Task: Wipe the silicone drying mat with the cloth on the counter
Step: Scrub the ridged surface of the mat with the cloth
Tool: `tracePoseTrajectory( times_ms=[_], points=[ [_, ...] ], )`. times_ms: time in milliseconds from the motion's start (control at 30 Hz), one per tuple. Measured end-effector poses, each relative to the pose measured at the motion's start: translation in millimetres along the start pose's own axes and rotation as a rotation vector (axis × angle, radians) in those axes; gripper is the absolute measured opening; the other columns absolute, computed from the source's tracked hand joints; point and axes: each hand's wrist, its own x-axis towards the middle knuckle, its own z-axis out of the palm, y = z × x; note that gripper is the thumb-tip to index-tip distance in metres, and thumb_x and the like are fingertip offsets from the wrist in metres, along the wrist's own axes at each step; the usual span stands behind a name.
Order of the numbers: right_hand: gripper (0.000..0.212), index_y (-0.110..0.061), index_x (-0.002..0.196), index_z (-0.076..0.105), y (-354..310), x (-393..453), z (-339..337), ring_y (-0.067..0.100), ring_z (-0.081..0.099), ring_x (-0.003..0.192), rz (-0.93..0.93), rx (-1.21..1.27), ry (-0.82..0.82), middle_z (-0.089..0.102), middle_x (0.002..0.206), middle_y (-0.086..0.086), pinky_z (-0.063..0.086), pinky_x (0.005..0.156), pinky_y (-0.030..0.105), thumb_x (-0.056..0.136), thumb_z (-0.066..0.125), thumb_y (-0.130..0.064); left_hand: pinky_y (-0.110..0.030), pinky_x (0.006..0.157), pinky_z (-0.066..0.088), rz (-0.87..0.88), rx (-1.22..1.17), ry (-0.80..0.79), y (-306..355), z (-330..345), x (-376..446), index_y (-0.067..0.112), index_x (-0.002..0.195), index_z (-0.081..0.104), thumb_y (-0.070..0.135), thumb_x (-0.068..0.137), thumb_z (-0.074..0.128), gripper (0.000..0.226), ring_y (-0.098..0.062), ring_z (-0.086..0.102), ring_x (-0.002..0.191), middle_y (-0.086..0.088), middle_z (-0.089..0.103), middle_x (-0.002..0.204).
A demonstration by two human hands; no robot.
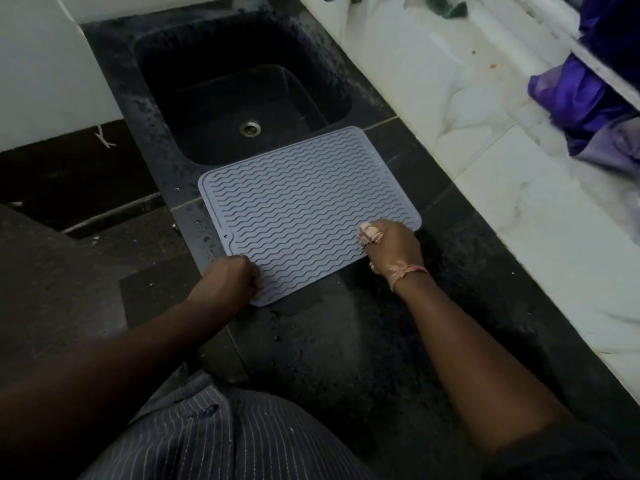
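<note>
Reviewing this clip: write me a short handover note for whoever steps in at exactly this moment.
Left hand pins the near left corner of the silicone drying mat. Right hand grips the bunched cloth at the mat's near right edge. The mat lies flat on the dark counter, one corner over the sink rim. Done: cloth in hand, mat held. Left: how much is wiped cannot be told; cover the whole mat.

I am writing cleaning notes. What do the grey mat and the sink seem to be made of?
The mat looks like matte grey silicone or soft rubber: raised wavy ridges, a moulded rim, rounded corners. The sink looks like dark speckled stone or composite, dull in finish, with a metal drain; which one cannot be told.
</note>
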Motion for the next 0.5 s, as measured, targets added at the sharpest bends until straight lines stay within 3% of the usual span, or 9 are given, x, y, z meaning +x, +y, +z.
tracePoseTrajectory(
  times_ms=[100, 200, 267, 400, 500],
  points=[
    [0.003, -0.023, 0.091, 0.077, -25, -27, 22, 0.017, 0.073, 0.07, -0.055, 0.18, -0.085, 0.074, 0.079, -0.005, 0.06, 0.054, 0.034, 0.089, 0.074, -0.022, -0.032, 0.072, 0.047, 0.032, 0.05, 0.071, 10, 3, 5, 0.015, 0.088, 0.073, 0.014, 0.087, 0.071, 0.003, -0.025, 0.065, 0.093, -0.004, 0.066, 0.096],
    [0.007, -0.024, 0.089, 0.076, -49, -57, 58, 0.02, 0.07, 0.074, -0.239, 0.138, -0.151, 0.071, 0.082, -0.004, 0.058, 0.059, 0.037, 0.087, 0.069, -0.021, -0.041, 0.087, 0.053, 0.094, 0.093, 0.141, 23, 6, 17, 0.022, 0.125, 0.07, 0.018, 0.085, 0.076, 0.041, -0.028, 0.058, 0.112, -0.004, 0.061, 0.124],
    [0.017, -0.025, 0.093, 0.074, -52, -62, 70, 0.023, 0.063, 0.085, -0.321, 0.042, -0.158, 0.061, 0.088, -0.003, 0.046, 0.066, 0.029, 0.081, 0.07, -0.013, -0.042, 0.091, 0.052, 0.119, 0.192, 0.128, 25, 6, 23, 0.028, 0.137, 0.064, 0.018, 0.084, 0.078, 0.056, -0.029, 0.053, 0.117, -0.003, 0.056, 0.132],
    [0.006, -0.021, 0.09, 0.075, -25, -31, 45, 0.021, 0.063, 0.085, -0.247, 0.017, -0.133, 0.06, 0.091, 0.0, 0.054, 0.071, 0.037, 0.086, 0.078, -0.024, -0.044, 0.088, 0.053, 0.15, 0.273, 0.095, 17, 9, 29, 0.026, 0.138, 0.063, 0.022, 0.087, 0.076, 0.053, -0.029, 0.05, 0.114, -0.003, 0.052, 0.132],
    [0.009, -0.025, 0.08, 0.075, 4, 3, 11, 0.017, 0.069, 0.075, -0.131, 0.079, -0.049, 0.065, 0.081, -0.012, 0.06, 0.062, 0.035, 0.087, 0.079, -0.023, -0.045, 0.089, 0.053, 0.166, 0.28, 0.07, 16, 8, 31, 0.025, 0.138, 0.063, 0.028, 0.088, 0.075, 0.051, -0.029, 0.049, 0.113, -0.003, 0.05, 0.132]
  ],
)
